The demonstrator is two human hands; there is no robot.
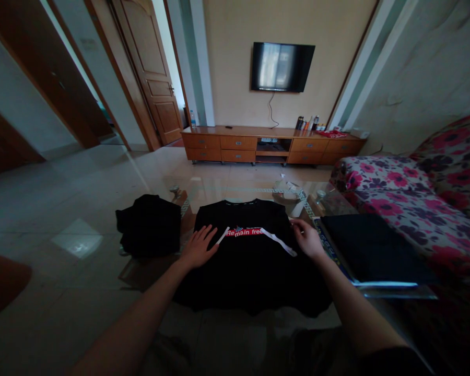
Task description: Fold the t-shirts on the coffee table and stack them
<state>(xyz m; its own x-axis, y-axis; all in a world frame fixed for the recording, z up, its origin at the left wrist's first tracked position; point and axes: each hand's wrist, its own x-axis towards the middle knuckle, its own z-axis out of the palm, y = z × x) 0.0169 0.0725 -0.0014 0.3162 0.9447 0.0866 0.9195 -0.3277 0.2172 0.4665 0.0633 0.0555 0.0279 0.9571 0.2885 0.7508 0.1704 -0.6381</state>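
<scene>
A black T-shirt (250,277) lies spread on a glass table, its collar toward the far side. Across its chest runs a red print with white lettering that reads "Remain free", with a white strip on either side. My left hand (199,246) rests flat on the shirt's left part, fingers stretched out beside the left strip. At the shirt's right edge, my right hand (308,239) has its fingers curled together on the black cloth; the fingertips are partly hidden.
Folded black clothing (151,224) sits at the table's left end. To the right lies a flat black folded item (370,248) over a printed, clear-edged sheet. A flowered sofa (399,193) borders the right side. Beyond are a wooden TV cabinet (238,149) and a wall TV (282,68).
</scene>
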